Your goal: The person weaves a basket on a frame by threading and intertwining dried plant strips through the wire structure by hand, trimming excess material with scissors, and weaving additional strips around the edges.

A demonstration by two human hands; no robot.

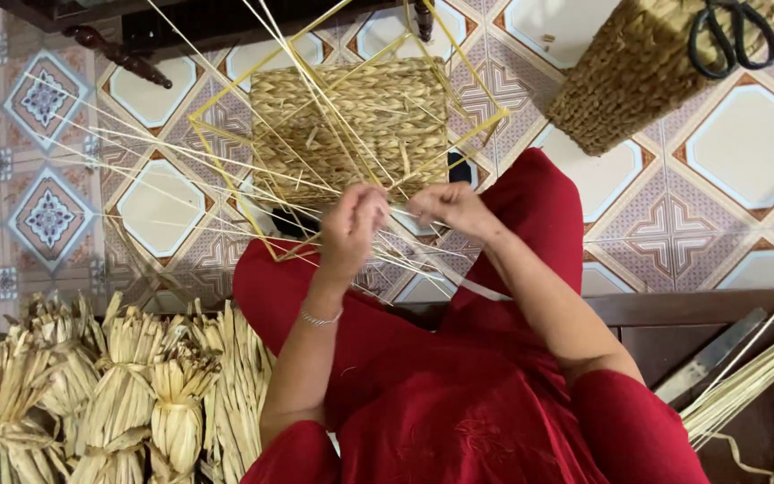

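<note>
The person's left hand (pixel 351 229) and right hand (pixel 452 208) met just in front of a half-woven square panel of pale straw-coloured plaited fibre (pixel 351 125), which was stretched over a thin yellow square frame (pixel 226 170) turned like a diamond and held above the knees, near the middle of the scene. The left hand's fingers were curled closed around a few of the long thin loose straw strands (pixel 181 152) that fanned out from the panel's near edge toward the left. The right hand's fingers were pinched together on another strand close to the same edge, thumb against forefinger, with little gap between them. A thin silver bracelet (pixel 320 318) sat on the left wrist. The person wore red clothing (pixel 459 403) that filled the near middle. At the near left lay tied bundles of dried pale yellow leaves (pixel 118 394) in a row on the patterned tiled floor (pixel 745 152). At the far right stood a finished woven basket of brown plaited fibre (pixel 629 72), with black-handled scissors (pixel 732 36) resting on it. More long straw stalks (pixel 745 381) lay at the near right across a dark wooden surface (pixel 665 332).
</note>
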